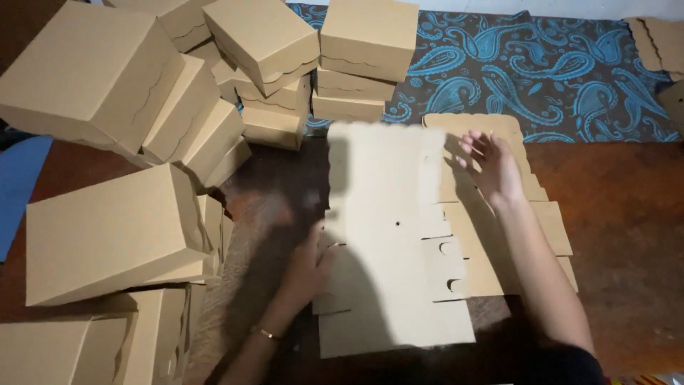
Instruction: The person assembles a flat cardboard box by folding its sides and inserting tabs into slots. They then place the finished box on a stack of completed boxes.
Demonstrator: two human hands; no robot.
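A flat, unfolded brown cardboard box blank (388,228) with a scalloped far edge is lifted a little above a pile of similar flat blanks (548,228) on the dark wooden floor. My left hand (308,267) grips the blank's left edge, partly tucked under it. My right hand (490,167) hovers over the pile just right of the lifted blank's far corner, fingers spread, holding nothing. The blank looks blurred from motion.
Folded brown boxes are stacked at the left (107,235) and far left (92,71), with more stacks at the back (356,57). A blue paisley cloth (556,71) lies beyond the pile. More flat cardboard (659,43) sits at the far right corner.
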